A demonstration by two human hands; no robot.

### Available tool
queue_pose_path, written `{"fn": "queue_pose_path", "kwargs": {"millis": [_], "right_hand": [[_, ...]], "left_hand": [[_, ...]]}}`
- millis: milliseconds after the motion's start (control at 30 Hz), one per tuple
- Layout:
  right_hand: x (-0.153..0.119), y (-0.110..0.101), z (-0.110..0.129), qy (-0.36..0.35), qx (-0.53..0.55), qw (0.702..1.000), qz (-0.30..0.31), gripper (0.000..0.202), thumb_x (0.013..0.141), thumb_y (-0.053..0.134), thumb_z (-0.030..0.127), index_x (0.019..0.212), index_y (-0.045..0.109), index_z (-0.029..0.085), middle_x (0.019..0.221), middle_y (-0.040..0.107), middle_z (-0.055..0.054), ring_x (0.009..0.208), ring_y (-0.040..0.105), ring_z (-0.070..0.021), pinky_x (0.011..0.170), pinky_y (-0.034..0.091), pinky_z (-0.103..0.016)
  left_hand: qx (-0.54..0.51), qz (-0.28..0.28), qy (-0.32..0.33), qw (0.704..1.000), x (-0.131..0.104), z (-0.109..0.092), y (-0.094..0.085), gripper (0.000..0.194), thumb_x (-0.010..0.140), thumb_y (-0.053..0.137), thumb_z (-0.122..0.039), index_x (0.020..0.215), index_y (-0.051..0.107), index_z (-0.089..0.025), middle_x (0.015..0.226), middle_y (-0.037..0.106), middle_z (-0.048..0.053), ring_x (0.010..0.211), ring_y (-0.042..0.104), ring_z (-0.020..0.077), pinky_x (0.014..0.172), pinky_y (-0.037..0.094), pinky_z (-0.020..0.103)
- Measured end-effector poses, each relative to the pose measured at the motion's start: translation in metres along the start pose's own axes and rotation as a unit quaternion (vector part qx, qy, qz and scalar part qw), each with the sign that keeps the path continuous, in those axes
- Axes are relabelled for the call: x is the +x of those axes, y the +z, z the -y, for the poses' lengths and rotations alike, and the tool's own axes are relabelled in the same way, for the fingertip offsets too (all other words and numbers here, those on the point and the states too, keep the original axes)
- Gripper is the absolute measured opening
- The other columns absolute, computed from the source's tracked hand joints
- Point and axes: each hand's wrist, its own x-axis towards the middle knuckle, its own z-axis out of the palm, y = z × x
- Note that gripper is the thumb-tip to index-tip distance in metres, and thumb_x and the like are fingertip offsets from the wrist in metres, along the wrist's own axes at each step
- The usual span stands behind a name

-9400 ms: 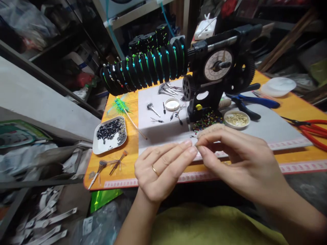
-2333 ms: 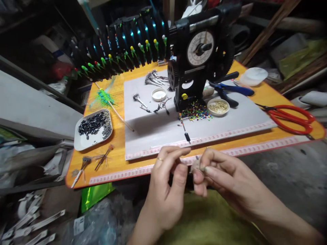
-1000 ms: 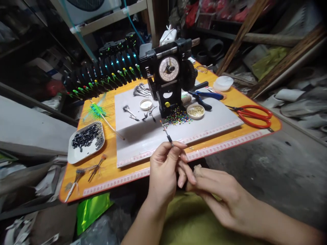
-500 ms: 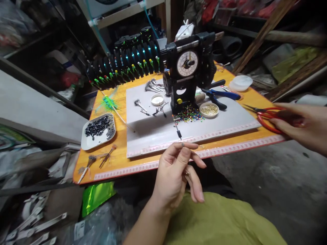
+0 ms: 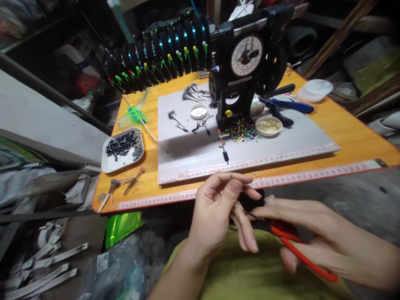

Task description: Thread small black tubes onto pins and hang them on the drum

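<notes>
My left hand is in front of the table's edge, thumb and forefinger pinched on a small grey piece too tiny to name. Its other fingers curl loosely below. Close to its right, my right hand grips red-handled scissors, the blades pointing at the left hand's lower fingers and partly hidden. On the grey board beyond lies a thin stick with an orange tip and a black sleeve. Colored beads are scattered beside it, near a small dish of gold-colored bits.
A black machine with a dial stands on the board, its row of spools reaching left. Blue-and-black pliers lie to the right. A white tray of black pieces sits left. A measuring tape runs along the front edge.
My right hand has brought the scissors from the table's right side down and left, beside my left hand. My left hand keeps its pinch. The view has shifted slightly.
</notes>
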Motion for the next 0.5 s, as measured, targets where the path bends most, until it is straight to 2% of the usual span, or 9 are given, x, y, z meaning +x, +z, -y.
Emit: {"fn": "queue_pose_path", "kwargs": {"millis": [67, 133, 367, 500], "right_hand": [[0.007, -0.004, 0.006, -0.016, 0.047, 0.997, 0.059, 0.032, 0.098, 0.062, 0.034, 0.129, 0.071, 0.037, 0.089, 0.081, 0.000, 0.081, 0.076, -0.0170, 0.080, 0.057, -0.027], [0.011, -0.007, 0.009, -0.024, 0.067, 0.994, 0.083, 0.029, 0.101, 0.059, 0.032, 0.127, 0.071, 0.037, 0.081, 0.080, 0.003, 0.074, 0.074, -0.0150, 0.079, 0.055, -0.026], [0.014, -0.013, 0.010, -0.003, 0.109, 0.983, 0.150, 0.026, 0.102, 0.060, 0.035, 0.126, 0.070, 0.037, 0.101, 0.079, 0.003, 0.073, 0.074, -0.0107, 0.078, 0.055, -0.021], [0.018, -0.014, 0.010, -0.006, 0.127, 0.981, 0.144, 0.023, 0.101, 0.062, 0.037, 0.121, 0.071, 0.034, 0.105, 0.080, 0.000, 0.079, 0.077, -0.0133, 0.076, 0.057, -0.021]], "left_hand": [[-0.001, 0.001, 0.001, 1.000, -0.001, -0.001, -0.001, 0.020, 0.104, 0.061, -0.034, 0.102, 0.074, -0.018, 0.090, 0.080, 0.001, 0.041, 0.072, 0.0134, 0.030, 0.050, 0.011], [-0.004, 0.000, 0.001, 1.000, -0.002, -0.001, -0.001, 0.021, 0.104, 0.061, -0.034, 0.102, 0.074, -0.018, 0.091, 0.080, 0.002, 0.040, 0.071, 0.0134, 0.029, 0.049, 0.011], [-0.016, 0.015, 0.003, 1.000, -0.001, -0.001, -0.004, 0.022, 0.106, 0.058, -0.031, 0.103, 0.073, -0.016, 0.092, 0.081, 0.002, 0.043, 0.073, 0.0136, 0.030, 0.050, 0.010], [-0.025, 0.022, 0.005, 0.999, 0.000, 0.000, -0.004, 0.022, 0.106, 0.056, -0.030, 0.104, 0.073, -0.017, 0.094, 0.081, 0.002, 0.044, 0.073, 0.0133, 0.031, 0.051, 0.010]]}}
